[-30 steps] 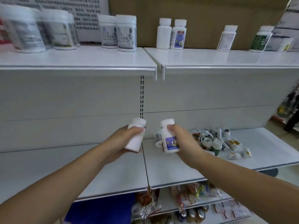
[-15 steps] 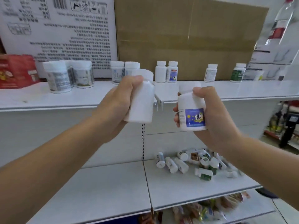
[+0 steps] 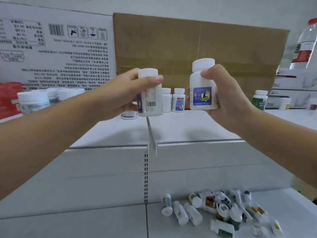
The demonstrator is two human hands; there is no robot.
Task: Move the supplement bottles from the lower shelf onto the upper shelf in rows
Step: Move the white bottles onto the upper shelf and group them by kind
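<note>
Hovering over the upper shelf, my left grip clamps the barcode bottle, my right grip the blue-label bottle, both upright to stand beside the back pair.

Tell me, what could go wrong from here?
1. The left hand holds the barcode bottle just in front of the two small bottles standing on the upper shelf; setting it down could topple them.
2. That bottle hangs near the seam between shelf panels, so it might stand crooked there.
3. The right hand grips the blue-label bottle alone; a slip could drop it.
</note>
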